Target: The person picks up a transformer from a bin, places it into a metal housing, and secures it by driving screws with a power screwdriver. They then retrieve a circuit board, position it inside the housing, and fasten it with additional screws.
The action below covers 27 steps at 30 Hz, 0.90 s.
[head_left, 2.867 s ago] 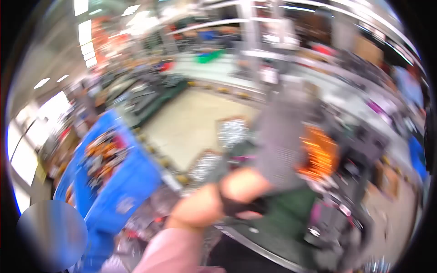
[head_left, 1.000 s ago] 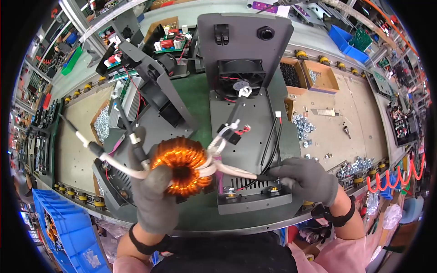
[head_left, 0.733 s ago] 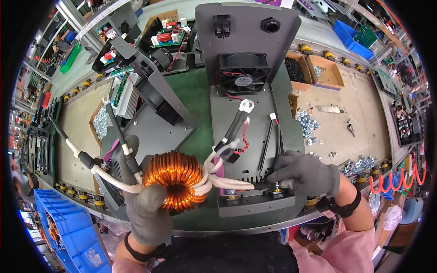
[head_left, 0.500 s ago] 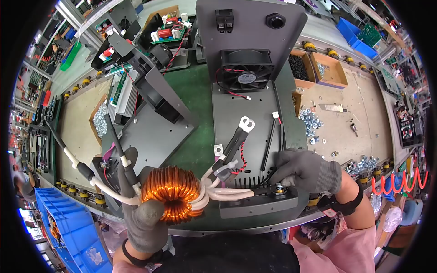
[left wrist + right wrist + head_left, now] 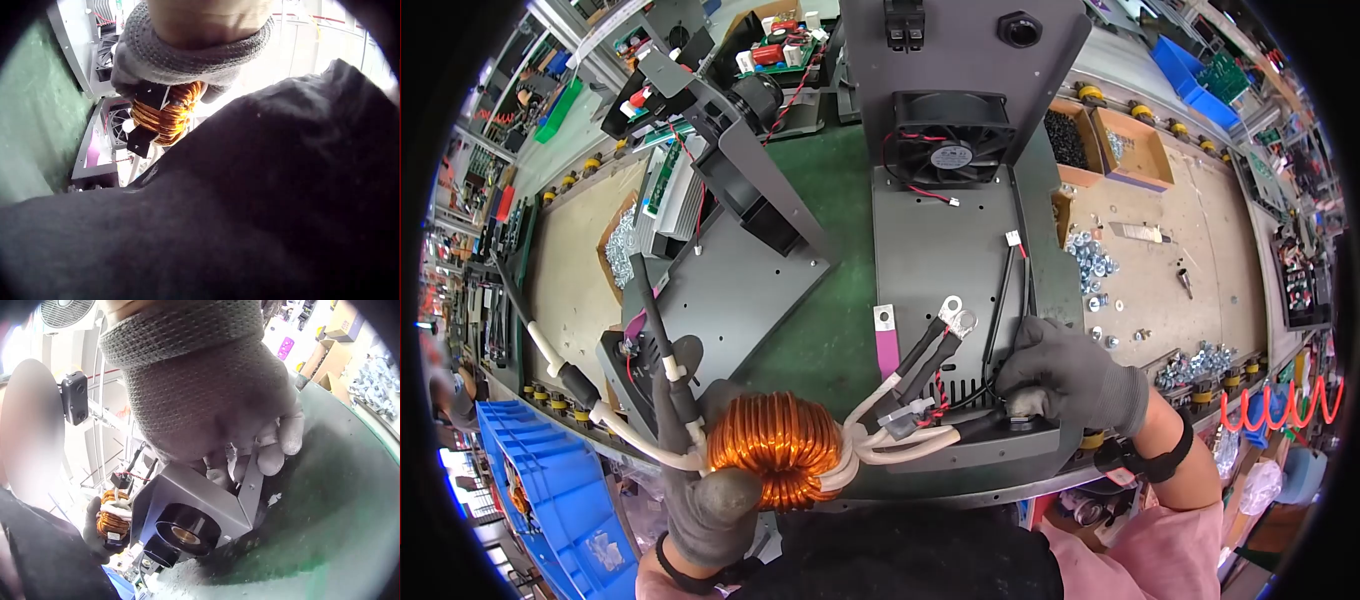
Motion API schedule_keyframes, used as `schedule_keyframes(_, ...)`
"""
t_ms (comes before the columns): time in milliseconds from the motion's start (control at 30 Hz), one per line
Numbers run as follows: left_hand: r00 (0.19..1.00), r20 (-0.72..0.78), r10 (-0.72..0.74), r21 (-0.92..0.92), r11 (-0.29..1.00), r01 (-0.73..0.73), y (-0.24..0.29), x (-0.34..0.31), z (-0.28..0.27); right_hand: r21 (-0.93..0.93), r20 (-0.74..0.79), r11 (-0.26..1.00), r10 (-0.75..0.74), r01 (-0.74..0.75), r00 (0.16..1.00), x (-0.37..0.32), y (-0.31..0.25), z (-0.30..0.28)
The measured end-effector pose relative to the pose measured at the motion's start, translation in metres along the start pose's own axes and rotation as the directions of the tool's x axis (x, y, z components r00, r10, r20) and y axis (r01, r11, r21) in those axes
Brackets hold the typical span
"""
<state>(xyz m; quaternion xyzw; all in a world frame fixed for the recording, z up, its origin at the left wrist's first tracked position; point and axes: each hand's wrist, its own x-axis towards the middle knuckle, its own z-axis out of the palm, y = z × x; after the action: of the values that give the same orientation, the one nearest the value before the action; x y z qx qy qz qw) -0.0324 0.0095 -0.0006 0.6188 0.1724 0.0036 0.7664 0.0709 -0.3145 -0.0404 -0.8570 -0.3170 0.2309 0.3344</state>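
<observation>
In the head view my gloved left hand (image 5: 710,515) grips a copper-wound toroidal coil (image 5: 775,440) low at the front, thumb on its near side. White leads with black sleeves (image 5: 662,320) rise at its left. Two sleeved leads ending in ring lugs (image 5: 952,318) point up over a grey metal chassis (image 5: 940,235). Another coil lead (image 5: 915,450) runs right to my gloved right hand (image 5: 1080,378), whose curled fingers pinch its end over the chassis's front terminal. The hand mostly hides that terminal; its black round underside (image 5: 185,531) shows in the right wrist view.
A fan (image 5: 950,140) stands against the chassis's upright panel. A second chassis (image 5: 730,290) lies left on the green board (image 5: 845,240). Loose nuts (image 5: 1090,262) and cardboard boxes (image 5: 1135,150) are at right, a blue crate (image 5: 550,490) at lower left.
The coil has come down toward my body in my left hand, its ring-lug leads dropping with it. My right fingers have closed over the right terminal, which showed earlier.
</observation>
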Motion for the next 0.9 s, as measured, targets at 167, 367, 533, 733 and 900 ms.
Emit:
schedule_keyframes(167, 0.998, 0.048, 0.047, -0.003, 0.999, -0.047, 0.004, 0.005, 0.000, 0.290, -0.026, 0.953, -0.077, 0.081, 0.997, -0.001, 0.017, 0.003)
schedule_keyframes(367, 1.000, 0.002, 0.020, -0.011, 1.000, -0.020, 0.010, 0.008, 0.011, -0.075, 0.045, 0.997, 0.035, -0.032, 0.998, 0.000, 0.000, -0.002)
schedule_keyframes(533, 1.000, 0.011, 0.002, -0.021, 1.000, -0.002, 0.012, 0.008, 0.010, 0.286, 0.015, 0.953, 0.101, -0.101, 0.995, -0.002, 0.005, -0.006)
schedule_keyframes(733, 0.997, 0.060, 0.058, 0.007, 0.998, -0.059, 0.008, 0.013, 0.005, 0.065, 0.123, 0.996, 0.051, -0.059, 0.991, 0.002, 0.005, -0.002)
schedule_keyframes(900, 0.997, 0.063, 0.047, -0.064, 0.997, -0.043, 0.018, 0.014, 0.021, 0.346, 0.038, 0.938, -0.055, 0.038, 0.998, 0.000, 0.016, 0.000)
